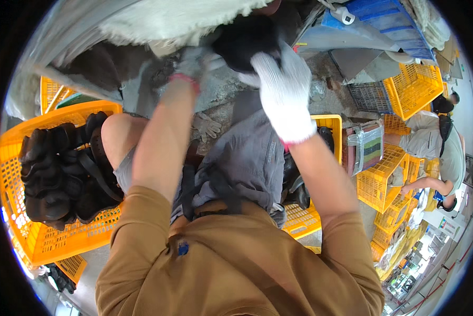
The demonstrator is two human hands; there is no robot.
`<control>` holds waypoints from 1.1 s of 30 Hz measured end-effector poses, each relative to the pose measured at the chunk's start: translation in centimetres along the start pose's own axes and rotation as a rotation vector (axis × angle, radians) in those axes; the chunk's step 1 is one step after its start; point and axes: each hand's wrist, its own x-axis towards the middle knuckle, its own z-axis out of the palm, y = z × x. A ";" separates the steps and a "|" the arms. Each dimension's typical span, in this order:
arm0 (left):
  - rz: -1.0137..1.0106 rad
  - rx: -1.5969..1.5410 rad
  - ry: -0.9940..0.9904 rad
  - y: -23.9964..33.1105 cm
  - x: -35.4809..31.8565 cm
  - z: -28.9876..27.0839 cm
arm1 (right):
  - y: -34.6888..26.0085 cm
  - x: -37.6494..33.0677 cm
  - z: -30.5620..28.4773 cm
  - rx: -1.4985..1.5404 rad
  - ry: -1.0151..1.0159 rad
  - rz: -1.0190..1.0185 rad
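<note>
Both my hands wear white knit gloves and meet on a black rounded object (pixel 244 39) at the top centre. My right hand (pixel 284 89) covers its right side and grips it. My left hand (pixel 192 63) is blurred and holds its left side, just under a white fluffy material (pixel 168 18). I cannot tell exactly what the black object is. My knees and grey shorts lie below the hands.
An orange crate (pixel 52 242) at my left holds several black moulded parts (pixel 57 168). Another orange crate (pixel 299 221) stands at my right with black parts in it. More orange crates (pixel 413 87) are stacked at the right, where another person (pixel 436 147) sits. A spare glove (pixel 207 126) lies on the floor.
</note>
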 end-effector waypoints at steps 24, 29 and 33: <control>-0.143 -0.735 0.002 -0.3 -5.5 1.8 | 4.5 5.6 3.4 0.335 -0.277 0.629; 0.042 -1.382 0.212 2.3 -0.4 6.8 | -2.3 2.7 -4.9 0.129 -0.346 0.387; 0.024 -1.405 -0.230 -0.6 -1.3 6.1 | -2.9 -0.2 -4.9 -0.419 -0.603 -0.018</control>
